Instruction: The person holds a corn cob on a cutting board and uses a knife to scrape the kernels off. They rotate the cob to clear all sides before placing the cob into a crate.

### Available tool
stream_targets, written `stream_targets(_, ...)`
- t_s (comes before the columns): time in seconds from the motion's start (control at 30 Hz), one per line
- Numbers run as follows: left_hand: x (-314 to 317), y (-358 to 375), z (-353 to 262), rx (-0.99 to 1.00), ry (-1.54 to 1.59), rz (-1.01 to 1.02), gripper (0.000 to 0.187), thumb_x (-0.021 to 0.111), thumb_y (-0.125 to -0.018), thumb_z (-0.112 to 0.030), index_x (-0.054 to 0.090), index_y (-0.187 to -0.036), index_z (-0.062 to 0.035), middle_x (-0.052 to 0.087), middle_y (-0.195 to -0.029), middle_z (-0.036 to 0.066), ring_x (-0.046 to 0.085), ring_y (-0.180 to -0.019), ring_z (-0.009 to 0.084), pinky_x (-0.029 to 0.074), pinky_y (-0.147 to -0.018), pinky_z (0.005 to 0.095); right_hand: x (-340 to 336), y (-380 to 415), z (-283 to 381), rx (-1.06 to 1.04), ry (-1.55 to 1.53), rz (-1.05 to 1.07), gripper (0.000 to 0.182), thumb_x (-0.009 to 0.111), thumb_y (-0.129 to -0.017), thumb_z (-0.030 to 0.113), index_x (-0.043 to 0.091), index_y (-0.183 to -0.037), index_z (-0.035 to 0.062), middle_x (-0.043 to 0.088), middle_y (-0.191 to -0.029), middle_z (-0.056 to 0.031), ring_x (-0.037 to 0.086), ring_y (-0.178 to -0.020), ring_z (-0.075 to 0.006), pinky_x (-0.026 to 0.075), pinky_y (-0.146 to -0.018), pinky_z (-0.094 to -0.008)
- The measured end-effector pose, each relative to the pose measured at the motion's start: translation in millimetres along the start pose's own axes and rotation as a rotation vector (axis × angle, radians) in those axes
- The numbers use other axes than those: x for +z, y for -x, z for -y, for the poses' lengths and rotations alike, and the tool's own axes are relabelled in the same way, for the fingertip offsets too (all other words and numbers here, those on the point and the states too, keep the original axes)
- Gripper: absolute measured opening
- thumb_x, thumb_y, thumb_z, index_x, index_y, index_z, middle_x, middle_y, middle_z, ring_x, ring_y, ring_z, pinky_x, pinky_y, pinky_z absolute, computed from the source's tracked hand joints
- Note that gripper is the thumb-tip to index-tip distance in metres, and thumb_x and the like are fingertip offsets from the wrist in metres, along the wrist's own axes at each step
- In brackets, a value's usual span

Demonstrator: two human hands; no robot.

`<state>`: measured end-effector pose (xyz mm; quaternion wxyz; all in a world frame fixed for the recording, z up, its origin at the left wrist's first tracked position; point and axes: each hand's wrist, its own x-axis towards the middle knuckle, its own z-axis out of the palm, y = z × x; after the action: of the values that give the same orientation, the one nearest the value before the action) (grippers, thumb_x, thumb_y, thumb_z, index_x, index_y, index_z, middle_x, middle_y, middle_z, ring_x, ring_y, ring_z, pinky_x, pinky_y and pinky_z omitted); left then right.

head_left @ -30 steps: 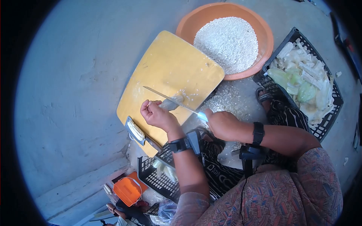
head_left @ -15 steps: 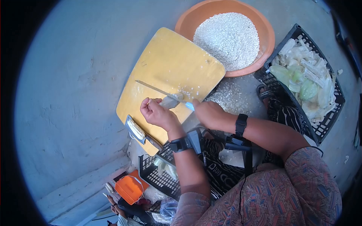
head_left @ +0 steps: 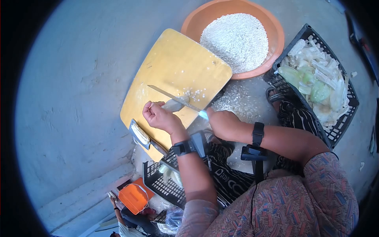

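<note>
My right hand is closed round the light blue handle of a long knife, whose blade points up and left over the yellow board. Under the blade is a pale, blurred piece, perhaps a corn cob, beside my left hand. The fingers of my left hand are curled in; what they hold is partly hidden. White kernels lie scattered on the board near the blade. A corn cob rests on a wide dark blade at the board's lower left.
An orange basin of white kernels stands beyond the board. A black crate with husks and cobs is at the right, another crate below the board. At lower left are an orange bucket and another person's arm.
The knife and my right hand have shifted slightly right and down. My left hand has moved slightly left. The whole view has shifted a little.
</note>
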<state>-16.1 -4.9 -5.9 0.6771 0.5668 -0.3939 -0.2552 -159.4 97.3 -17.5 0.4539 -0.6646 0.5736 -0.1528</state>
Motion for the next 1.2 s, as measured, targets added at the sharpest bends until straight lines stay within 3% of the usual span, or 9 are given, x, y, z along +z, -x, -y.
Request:
stream_targets(0.3, 1, 2, 0, 0.017, -0.013, 0.017, 0.01, 0.047, -0.081, 0.0, 0.049, -0.091, -0.0024, 0.053, -0.064, 0.005, 0.05, -0.061, 0.0108, 0.04, -0.059, 0.0223, 10, -1, -9, 0.054, -0.047, -0.014, 0.021, 0.044, -0.079, 0.004, 0.043, -0.097, -0.0061, 0.06, -0.077, -0.0239, 0.061, -0.075, -0.0403, 0.048, -0.065, -0.0461)
stream_targets(0.37, 2, 1, 2, 0.012, -0.003, 0.017, 0.01, 0.047, -0.082, 0.0, 0.049, -0.091, -0.0022, 0.054, -0.064, 0.006, 0.05, -0.06, 0.0108, 0.04, -0.059, 0.0222, 18, -8, -15, 0.015, -0.076, -0.11, 0.014, 0.04, -0.082, 0.003, 0.046, -0.092, -0.0054, 0.059, -0.064, -0.0152, 0.061, -0.056, -0.0313, 0.048, -0.051, -0.0399)
stream_targets(0.4, 3, 2, 2, 0.011, -0.007, 0.023, 0.01, 0.047, -0.082, 0.0, 0.049, -0.091, -0.0021, 0.054, -0.064, 0.006, 0.05, -0.06, 0.0106, 0.04, -0.059, 0.022, 15, -9, -14, 0.018, -0.078, -0.11, 0.014, 0.04, -0.082, 0.003, 0.046, -0.092, -0.0054, 0.059, -0.064, -0.0152, 0.061, -0.056, -0.0313, 0.048, -0.051, -0.0399)
stream_targets(0.47, 5, 3, 1, 0.009, -0.016, 0.027, 0.01, 0.047, -0.082, 0.0, 0.049, -0.091, -0.002, 0.054, -0.064, 0.006, 0.049, -0.06, 0.0104, 0.039, -0.059, 0.0218, 10, -17, -9, -0.024, -0.019, -0.081, 0.02, 0.044, -0.079, 0.002, 0.045, -0.096, -0.0062, 0.061, -0.075, -0.0225, 0.061, -0.073, -0.0386, 0.048, -0.064, -0.0451)
stream_targets(0.7, 8, 7, -3, 0.038, -0.03, 0.068, 0.01, 0.047, -0.081, 0.001, 0.049, -0.091, -0.0017, 0.053, -0.063, 0.006, 0.05, -0.06, 0.0115, 0.04, -0.059, 0.0227, 20, -53, -6, 0.006, -0.027, -0.159, 0.023, 0.047, -0.076, 0.0, 0.046, -0.098, -0.0068, 0.061, -0.075, -0.0233, 0.062, -0.074, -0.0378, 0.049, -0.062, -0.0434)
stream_targets(0.8, 8, 4, -1, 0.051, -0.028, 0.084, 0.01, 0.048, -0.081, 0.001, 0.048, -0.09, -0.0022, 0.053, -0.063, 0.006, 0.052, -0.06, 0.0133, 0.041, -0.06, 0.0241, 24, -56, -7, -0.04, 0.02, -0.233, 0.02, 0.046, -0.079, 0.004, 0.05, -0.096, -0.0066, 0.062, -0.072, -0.0215, 0.063, -0.066, -0.0345, 0.049, -0.057, -0.0414)
stream_targets(1.1, 0, -10, 5, 0.005, 0.046, 0.043, 0.01, 0.046, -0.081, 0.002, 0.049, -0.09, -0.0017, 0.054, -0.063, 0.007, 0.051, -0.06, 0.0118, 0.041, -0.059, 0.0229, 14, -8, -3, 0.04, -0.031, -0.075, 0.025, 0.05, -0.076, 0.001, 0.045, -0.099, -0.0089, 0.06, -0.072, -0.0221, 0.062, -0.071, -0.0356, 0.048, -0.06, -0.0428)
stream_targets(1.2, -2, -7, 4, 0.005, 0.057, 0.055, 0.011, 0.046, -0.08, 0.002, 0.049, -0.09, -0.0016, 0.055, -0.064, 0.007, 0.051, -0.06, 0.012, 0.041, -0.059, 0.0231, 10, -4, -1, 0.043, -0.052, -0.006, 0.024, 0.047, -0.077, 0.003, 0.043, -0.098, -0.0069, 0.06, -0.076, -0.0247, 0.06, -0.075, -0.0411, 0.047, -0.067, -0.0469)
